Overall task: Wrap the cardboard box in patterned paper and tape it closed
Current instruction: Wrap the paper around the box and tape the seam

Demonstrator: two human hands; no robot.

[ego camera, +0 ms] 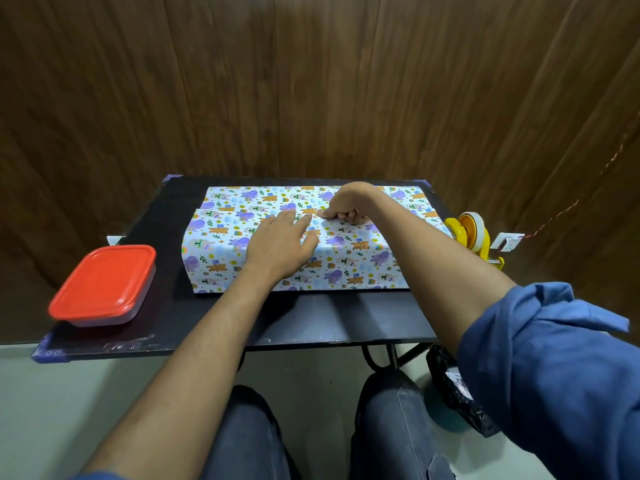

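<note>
The box [353, 261] lies in the middle of the black table [311, 317], fully covered in white patterned paper with purple and orange animals. My left hand [280, 244] lies flat on its top, fingers straight, holding the paper down beside the seam. My right hand [343, 206] is at the seam just right of the left fingertips, fingers curled under, thumb pressing down on the paper edge. Whether a piece of tape is under the thumb cannot be made out. A yellow tape dispenser [474, 237] stands at the table's right edge.
A clear container with a red lid [104, 284] sits at the table's left front corner. A black bag [457, 389] hangs below the table on the right. A wooden wall rises right behind the table. My knees are under the front edge.
</note>
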